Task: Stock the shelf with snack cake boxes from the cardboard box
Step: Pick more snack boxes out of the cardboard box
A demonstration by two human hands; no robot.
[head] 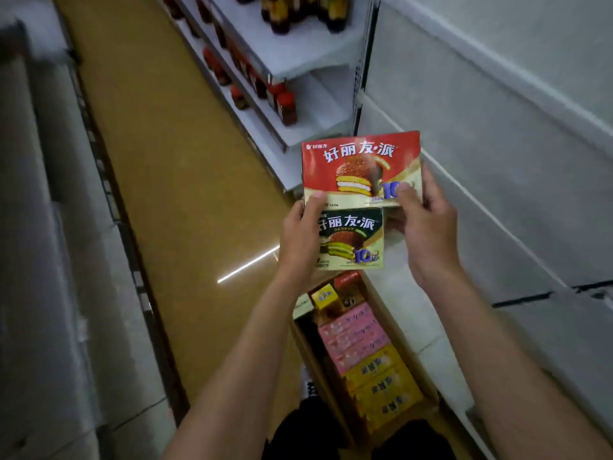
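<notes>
Centre frame, above the cardboard box (428, 386), the left hand (300, 240) and right hand (428, 220) pinch a red box (358, 167) and a green box (351, 240) together. Keep both thumbs clamped and faces level, then slide them onto the shelf (497, 180) at right.

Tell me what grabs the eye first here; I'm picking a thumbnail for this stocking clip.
The red snack cake box at centre, held up by the left hand and right hand, with a dark green snack cake box just below it. Beneath them sits the open cardboard box of pink and yellow packs, and dark bottles line the shelves at the top.
</notes>
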